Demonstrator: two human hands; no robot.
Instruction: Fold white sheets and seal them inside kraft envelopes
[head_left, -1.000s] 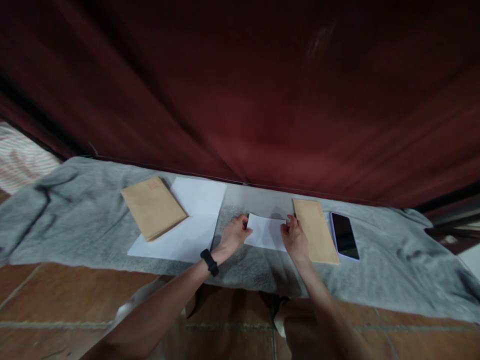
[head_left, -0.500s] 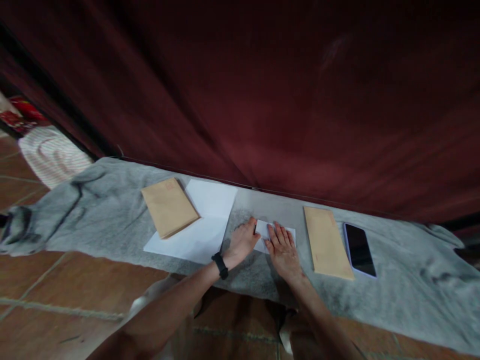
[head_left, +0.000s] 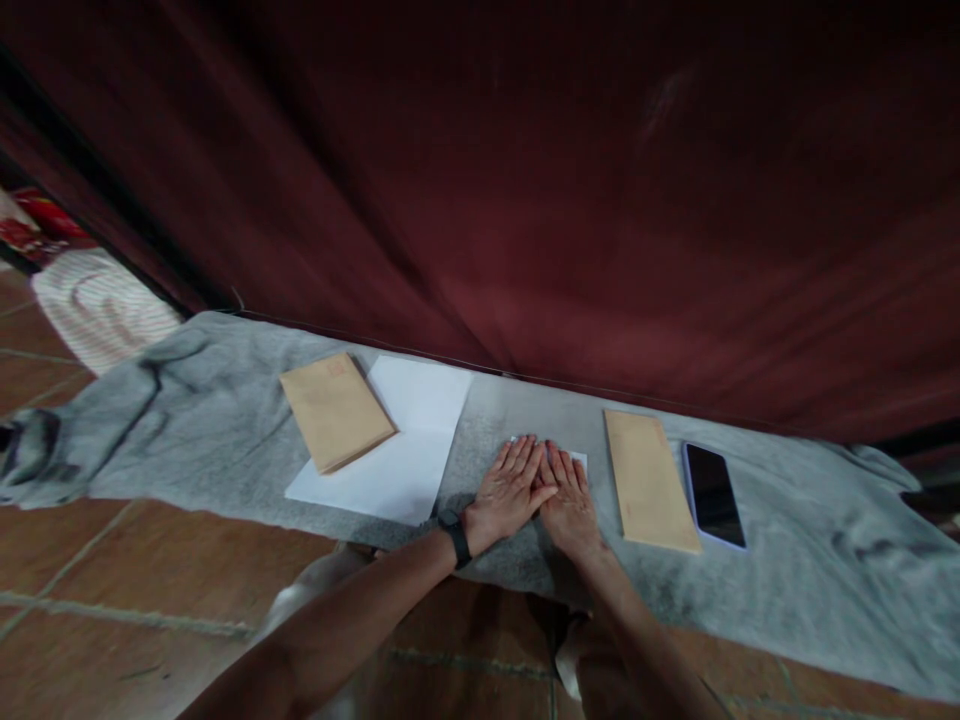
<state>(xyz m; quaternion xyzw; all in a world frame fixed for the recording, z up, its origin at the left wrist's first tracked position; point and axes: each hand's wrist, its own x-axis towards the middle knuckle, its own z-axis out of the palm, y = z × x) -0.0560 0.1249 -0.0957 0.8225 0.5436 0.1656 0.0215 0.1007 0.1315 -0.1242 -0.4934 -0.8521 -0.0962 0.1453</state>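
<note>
A small folded white paper [head_left: 580, 460] lies on the grey cloth, mostly covered by my two hands. My left hand [head_left: 511, 487], below a dark wristwatch [head_left: 454, 538], rests flat on the paper with its fingers stretched out. Beside it, my right hand [head_left: 566, 500] also presses flat, fingers extended, its inner edge touching the left thumb and fingers. Only the paper's upper edge and right corner show. Right of my hands lies a single brown envelope [head_left: 649, 482].
To the left, a stack of brown envelopes [head_left: 337, 412] sits on creased white sheets [head_left: 424, 440]. A phone [head_left: 715, 495] lies at the right. The grey cloth [head_left: 217, 420] covers a long narrow surface against a dark red curtain [head_left: 480, 200]. Tiled floor [head_left: 172, 560] shows below.
My left hand has moved right from the paper's left edge and flattened out on top of it, next to my right hand. The right hand stays on the paper.
</note>
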